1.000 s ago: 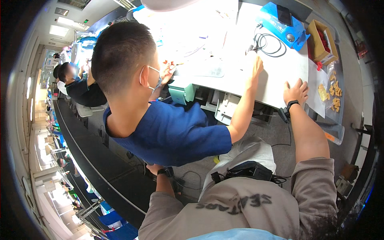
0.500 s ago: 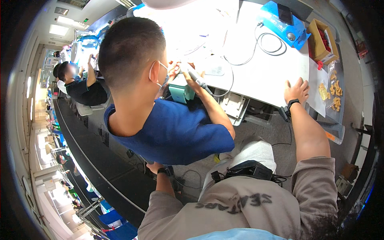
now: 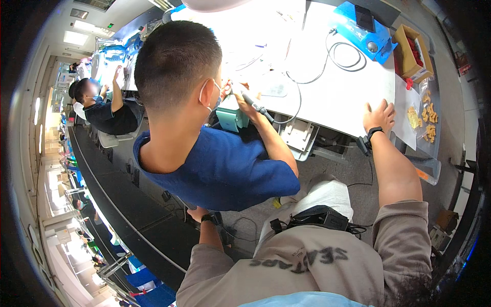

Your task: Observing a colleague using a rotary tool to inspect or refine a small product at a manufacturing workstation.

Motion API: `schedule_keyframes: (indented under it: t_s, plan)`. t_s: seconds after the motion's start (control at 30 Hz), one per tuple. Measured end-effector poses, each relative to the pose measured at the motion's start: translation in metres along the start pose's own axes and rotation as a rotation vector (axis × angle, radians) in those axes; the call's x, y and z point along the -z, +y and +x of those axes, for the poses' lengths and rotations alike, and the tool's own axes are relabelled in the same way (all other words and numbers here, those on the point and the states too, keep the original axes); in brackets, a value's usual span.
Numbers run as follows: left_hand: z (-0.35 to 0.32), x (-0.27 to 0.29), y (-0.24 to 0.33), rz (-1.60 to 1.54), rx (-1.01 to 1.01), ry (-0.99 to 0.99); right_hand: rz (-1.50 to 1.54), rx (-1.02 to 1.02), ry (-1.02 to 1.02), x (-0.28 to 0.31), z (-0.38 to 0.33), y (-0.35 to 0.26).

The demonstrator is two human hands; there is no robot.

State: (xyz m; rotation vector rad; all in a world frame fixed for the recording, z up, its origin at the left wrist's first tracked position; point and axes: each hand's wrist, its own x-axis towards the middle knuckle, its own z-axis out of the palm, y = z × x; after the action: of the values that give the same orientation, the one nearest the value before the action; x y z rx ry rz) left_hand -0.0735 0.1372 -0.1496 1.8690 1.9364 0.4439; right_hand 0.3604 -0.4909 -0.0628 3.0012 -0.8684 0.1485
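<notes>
My right hand (image 3: 379,116) rests on the near right corner of the white worktable (image 3: 337,97), fingers spread and holding nothing. Low on the left is my left hand (image 3: 196,213), partly covered by the blue shirt (image 3: 220,166) of a seated co-worker; its fingers are hidden. That co-worker leans over the table. A grey corded pen-shaped tool (image 3: 252,101) is in the co-worker's right hand, and the small thing at its tip is too glaring to make out. The tool's cable (image 3: 298,97) loops across the tabletop.
A blue control box (image 3: 353,31) with a dark phone (image 3: 364,18) on it stands at the back right. Beside it are a cardboard box (image 3: 404,48) and several tan pieces (image 3: 430,115) in clear plastic. A second person (image 3: 112,115) sits farther left. Cables lie on the floor.
The co-worker's head has moved slightly to the right. The farther person's raised arm has shifted a little. My hands stay in place.
</notes>
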Motion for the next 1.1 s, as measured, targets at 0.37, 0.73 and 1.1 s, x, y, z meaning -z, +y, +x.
schedule_keyframes:
  t_s: [0.37,0.73,1.1]
  plan:
    - [-0.005,0.002,0.007,0.071,0.01,0.022,0.003,-0.001,-0.001,0.0,0.0,0.0]
    - [-0.019,0.006,0.021,0.087,0.024,0.032,-0.01,-0.006,-0.03,0.007,-0.002,-0.002]
    - [-0.016,0.003,0.02,0.108,0.027,0.052,-0.021,-0.01,-0.027,0.002,0.0,0.001]
